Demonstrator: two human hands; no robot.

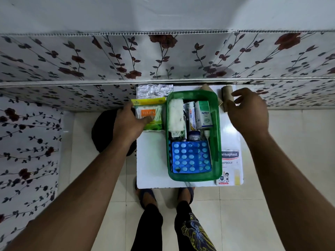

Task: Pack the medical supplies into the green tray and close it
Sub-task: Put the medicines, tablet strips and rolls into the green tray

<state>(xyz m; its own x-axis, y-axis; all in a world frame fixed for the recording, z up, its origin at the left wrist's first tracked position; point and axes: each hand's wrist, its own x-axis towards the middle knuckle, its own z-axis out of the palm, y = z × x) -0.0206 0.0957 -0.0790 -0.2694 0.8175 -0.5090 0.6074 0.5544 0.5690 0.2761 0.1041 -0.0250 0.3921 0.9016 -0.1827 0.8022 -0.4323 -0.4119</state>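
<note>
The green tray (216, 142) stands on a small white table (152, 165). Inside it lie a blue blister pack (191, 156), white gauze (175, 115), an ointment tube (191, 113), an Optibex box (204, 115) and a small jar (194, 135). My left hand (126, 122) grips a yellow-green packet of cotton buds (151, 113) just left of the tray. My right hand (250, 111) hovers with fingers apart right of the tray, beside a brown bandage roll (226, 96). A Hansaplast box (229, 165) lies at the tray's right, partly under it.
A silver foil strip (154, 90) lies at the table's back left. Another brown roll (205, 86) peeks out behind the tray. A floral-patterned wall (163, 57) rises right behind the table. A black round object (103, 131) sits on the tiled floor to the left. My feet (163, 196) are below the table's front edge.
</note>
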